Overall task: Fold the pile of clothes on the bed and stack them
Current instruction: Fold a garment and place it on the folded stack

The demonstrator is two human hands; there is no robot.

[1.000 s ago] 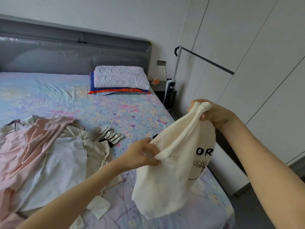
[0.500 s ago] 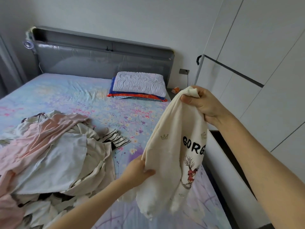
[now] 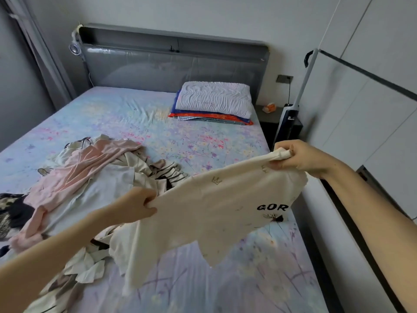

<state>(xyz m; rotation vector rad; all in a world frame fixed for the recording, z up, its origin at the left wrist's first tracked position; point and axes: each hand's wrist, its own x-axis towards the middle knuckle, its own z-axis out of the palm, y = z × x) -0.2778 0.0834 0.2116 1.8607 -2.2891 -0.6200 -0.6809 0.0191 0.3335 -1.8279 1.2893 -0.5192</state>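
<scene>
A cream T-shirt (image 3: 203, 213) with black letters "GOR" and small crown prints hangs spread above the bed. My left hand (image 3: 137, 205) grips one edge of it at the lower left. My right hand (image 3: 302, 158) pinches a bunched edge at the upper right, so the cloth stretches between the two hands. On the left of the bed lies the unfolded pile of clothes (image 3: 90, 177), with a pink garment (image 3: 74, 175) on top, a white one, a striped one and a dark patterned one.
The bed (image 3: 140, 123) has a floral sheet and a grey headboard (image 3: 173, 64). A white pillow (image 3: 214, 98) lies on folded blankets near the headboard. A nightstand (image 3: 270, 114) and an upright vacuum (image 3: 291, 118) stand at the right, beside white wardrobe doors (image 3: 372, 91).
My hands have drawn apart, spreading the cream T-shirt from a hanging bunch into a wide sheet. My left hand moved left and my right hand lowered. The view turned left.
</scene>
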